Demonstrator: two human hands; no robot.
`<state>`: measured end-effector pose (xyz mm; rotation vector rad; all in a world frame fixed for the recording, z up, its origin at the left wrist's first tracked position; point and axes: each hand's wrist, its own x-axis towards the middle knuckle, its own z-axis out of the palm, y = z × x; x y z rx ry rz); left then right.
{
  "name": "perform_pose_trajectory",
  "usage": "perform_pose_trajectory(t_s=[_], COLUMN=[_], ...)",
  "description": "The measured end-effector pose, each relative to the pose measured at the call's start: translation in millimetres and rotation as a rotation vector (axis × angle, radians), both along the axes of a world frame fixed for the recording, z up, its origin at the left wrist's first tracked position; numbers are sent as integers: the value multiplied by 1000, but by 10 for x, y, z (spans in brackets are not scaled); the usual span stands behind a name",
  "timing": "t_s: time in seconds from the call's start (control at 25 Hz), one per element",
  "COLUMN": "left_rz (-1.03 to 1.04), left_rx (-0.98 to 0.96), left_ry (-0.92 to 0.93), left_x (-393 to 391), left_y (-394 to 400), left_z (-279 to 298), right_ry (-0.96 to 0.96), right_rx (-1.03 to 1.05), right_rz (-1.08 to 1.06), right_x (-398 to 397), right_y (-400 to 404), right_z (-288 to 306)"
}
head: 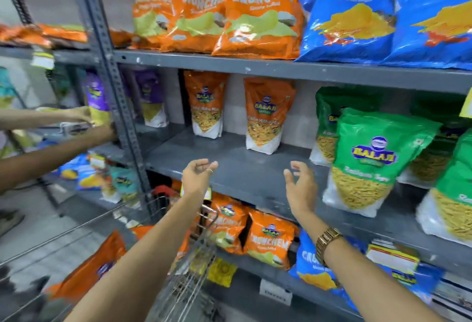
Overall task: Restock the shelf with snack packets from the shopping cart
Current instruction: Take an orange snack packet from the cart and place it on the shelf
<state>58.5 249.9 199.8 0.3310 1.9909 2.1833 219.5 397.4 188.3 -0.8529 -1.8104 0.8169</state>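
Note:
My left hand and my right hand hover over the front edge of the grey middle shelf, both with fingers apart and holding nothing. Two orange-and-white snack pouches stand upright at the back of that shelf, beyond my hands. A wire shopping cart sits below my left forearm, with an orange snack packet lying inside it. My right wrist wears a gold watch.
Green pouches fill the shelf's right side. Orange and blue crisp bags line the top shelf; more orange bags sit on the lower shelf. Another person's arms reach into the left bay beyond a grey upright post.

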Motion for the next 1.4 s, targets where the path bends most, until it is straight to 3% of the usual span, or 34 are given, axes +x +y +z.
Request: perform_pose_trajectory(t_s=[0.28,0.4,0.6,0.76,0.88,1.08,1.4], left_rz=[200,184,39,-195,-345,-391,-350], left_rx=[-165,-292,-707,-950,-1193,-1463,-1510], left_ry=[-139,-170,-104,-40,14,227,357], left_x=[-854,-1240,-1725,-1957,-2082,-2116,-2090], left_y=[-983,-1211,-1491,-1552,-1549,-1536,-1544], left_z=[-628,-943,-1377,-1628,-1796,-1953,-2045], right_ry=[-209,-327,-518,-645,-815,-1164,-1180], right_rx=[-22,-51,-51,-76,-100,-144,48], right_rz=[324,414,508,595,694,843,736], right_x=[-1100,-1546,-2085,-2346,-2491,-2613,-2584], right_y=[-604,-791,-975,-1049,-1096,-1176,-1275], right_z=[-361,-598,-1026,-1359,-1602,-1842,-1867])
